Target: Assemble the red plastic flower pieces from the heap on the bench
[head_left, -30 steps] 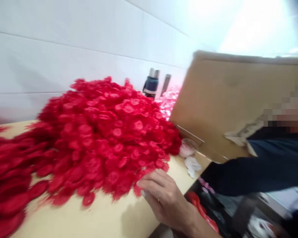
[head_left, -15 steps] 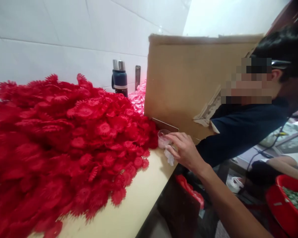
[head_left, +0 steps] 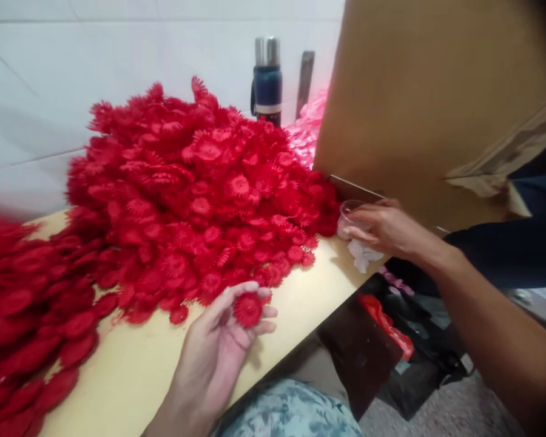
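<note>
My left hand (head_left: 225, 349) is palm up above the table's front, its fingers curled round a red fabric flower piece (head_left: 248, 309) with a notched rim. My right hand (head_left: 389, 227) is at a small clear plastic cup (head_left: 347, 209) beside the cardboard. Its fingers are bent together at the cup's rim; whether they pinch something is hidden. Under that hand, a crumpled white scrap (head_left: 363, 256) touches the cup's near side. A large heap of red flower pieces (head_left: 186, 182) lies between my hands and the wall, with more red pieces (head_left: 27, 321) at the left.
A tall cardboard sheet (head_left: 414, 109) stands behind my right hand. A blue flask (head_left: 268, 82) and pink petals (head_left: 312, 124) are at the back. The yellowish tabletop (head_left: 136, 364) ends in a diagonal front edge. Below it are a red strip (head_left: 386, 328) and dark bags.
My view has swung left and down. My left hand has come into view with a red flower piece. My right hand stays at the cup; the other person's head has left the view.
</note>
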Available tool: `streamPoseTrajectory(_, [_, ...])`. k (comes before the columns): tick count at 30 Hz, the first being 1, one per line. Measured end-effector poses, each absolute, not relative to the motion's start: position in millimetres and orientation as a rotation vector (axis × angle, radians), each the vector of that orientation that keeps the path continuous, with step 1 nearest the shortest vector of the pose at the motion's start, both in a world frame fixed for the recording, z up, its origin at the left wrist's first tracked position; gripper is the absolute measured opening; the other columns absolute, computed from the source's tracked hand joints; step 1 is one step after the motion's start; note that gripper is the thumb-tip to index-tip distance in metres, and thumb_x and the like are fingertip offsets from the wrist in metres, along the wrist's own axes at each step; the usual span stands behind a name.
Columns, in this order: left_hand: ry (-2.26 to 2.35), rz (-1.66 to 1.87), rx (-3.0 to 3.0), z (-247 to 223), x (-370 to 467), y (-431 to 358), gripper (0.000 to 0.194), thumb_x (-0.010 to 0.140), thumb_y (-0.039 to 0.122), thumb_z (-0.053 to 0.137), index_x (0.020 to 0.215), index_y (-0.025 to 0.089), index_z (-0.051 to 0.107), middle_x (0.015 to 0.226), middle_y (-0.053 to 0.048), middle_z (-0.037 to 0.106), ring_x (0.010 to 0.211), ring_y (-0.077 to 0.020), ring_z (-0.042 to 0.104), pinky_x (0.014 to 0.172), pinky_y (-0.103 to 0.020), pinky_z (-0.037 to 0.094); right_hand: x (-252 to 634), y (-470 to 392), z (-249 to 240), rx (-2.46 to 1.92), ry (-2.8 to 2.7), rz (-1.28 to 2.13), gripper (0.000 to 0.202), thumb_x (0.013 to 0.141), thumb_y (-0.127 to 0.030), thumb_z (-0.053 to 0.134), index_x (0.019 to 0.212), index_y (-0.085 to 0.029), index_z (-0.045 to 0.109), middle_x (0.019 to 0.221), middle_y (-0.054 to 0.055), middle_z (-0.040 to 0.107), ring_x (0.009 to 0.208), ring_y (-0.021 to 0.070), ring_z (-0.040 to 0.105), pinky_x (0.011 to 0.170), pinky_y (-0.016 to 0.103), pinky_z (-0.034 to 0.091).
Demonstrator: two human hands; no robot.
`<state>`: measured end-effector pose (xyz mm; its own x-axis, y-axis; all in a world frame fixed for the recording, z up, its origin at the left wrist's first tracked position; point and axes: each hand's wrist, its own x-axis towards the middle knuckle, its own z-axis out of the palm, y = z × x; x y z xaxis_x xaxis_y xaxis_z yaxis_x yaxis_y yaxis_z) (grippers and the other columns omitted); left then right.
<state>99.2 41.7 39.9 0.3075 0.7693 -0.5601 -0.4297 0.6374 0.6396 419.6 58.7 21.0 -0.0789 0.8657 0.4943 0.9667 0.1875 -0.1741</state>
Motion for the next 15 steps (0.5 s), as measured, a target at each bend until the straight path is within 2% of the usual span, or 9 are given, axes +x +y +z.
streamPoseTrajectory(4, [0.900, 0.815, 0.359, 36, 116, 45, 0.025, 0.084, 0.018, 0.046, 0.094, 0.005, 0.064, 0.091, -0.019, 0.068, 0.077, -0.0250, 0.066, 0.069, -0.036, 0.055, 404, 36, 39, -1.677, -1.939, -0.414, 0.024, 0.085, -0.037, 0.048, 0.085, -0.021, 0.066, 0.087, 0.007, 0.068, 0.080, 0.0241, 0.062, 0.079, 0.044, 0.041])
streamPoseTrajectory(5, [0.885, 0.812, 0.351, 35, 118, 45, 0.025, 0.084, 0.019, 0.046, 0.095, 0.004, 0.064, 0.092, -0.019, 0.067, 0.078, -0.0250, 0.066, 0.072, -0.037, 0.055, 393, 27, 43, -1.665, -1.888, -0.449, 0.021, 0.086, -0.032, 0.047, 0.087, -0.022, 0.065, 0.088, 0.007, 0.068, 0.082, 0.0232, 0.061, 0.082, 0.044, 0.041])
streamPoseTrajectory(7, [0.853, 0.804, 0.338, 31, 123, 44, 0.027, 0.085, 0.020, 0.045, 0.095, 0.004, 0.064, 0.093, -0.019, 0.067, 0.081, -0.0248, 0.065, 0.076, -0.037, 0.054, 361, 11, 47, -1.517, -1.864, -0.325, 0.016, 0.084, -0.024, 0.050, 0.092, -0.020, 0.064, 0.088, 0.008, 0.067, 0.085, 0.0205, 0.061, 0.081, 0.039, 0.045])
streamPoseTrajectory(9, [0.819, 0.801, 0.323, 29, 130, 42, 0.027, 0.086, 0.021, 0.044, 0.091, 0.005, 0.065, 0.094, -0.017, 0.067, 0.083, -0.0231, 0.065, 0.076, -0.035, 0.054, 326, 0, 41, -1.316, -1.949, -0.178, 0.018, 0.082, -0.019, 0.051, 0.096, -0.019, 0.062, 0.088, 0.007, 0.067, 0.087, 0.0193, 0.060, 0.081, 0.038, 0.047])
streamPoseTrajectory(12, [0.763, 0.785, 0.287, 30, 142, 38, 0.029, 0.088, 0.020, 0.041, 0.083, 0.009, 0.067, 0.084, -0.010, 0.067, 0.074, -0.0148, 0.064, 0.065, -0.024, 0.054, 286, -5, 19, -1.188, -2.111, -0.124, 0.023, 0.083, -0.016, 0.047, 0.102, -0.015, 0.060, 0.095, 0.008, 0.067, 0.090, 0.0183, 0.060, 0.085, 0.039, 0.046])
streamPoseTrajectory(15, [0.761, 0.714, 0.227, 32, 150, 36, 0.032, 0.090, 0.023, 0.039, 0.078, 0.014, 0.067, 0.074, -0.004, 0.065, 0.061, -0.0089, 0.060, 0.051, -0.016, 0.049, 268, -7, -3, -1.245, -2.117, -0.185, 0.029, 0.085, -0.020, 0.046, 0.110, -0.011, 0.058, 0.103, 0.010, 0.066, 0.101, 0.0209, 0.055, 0.094, 0.043, 0.040])
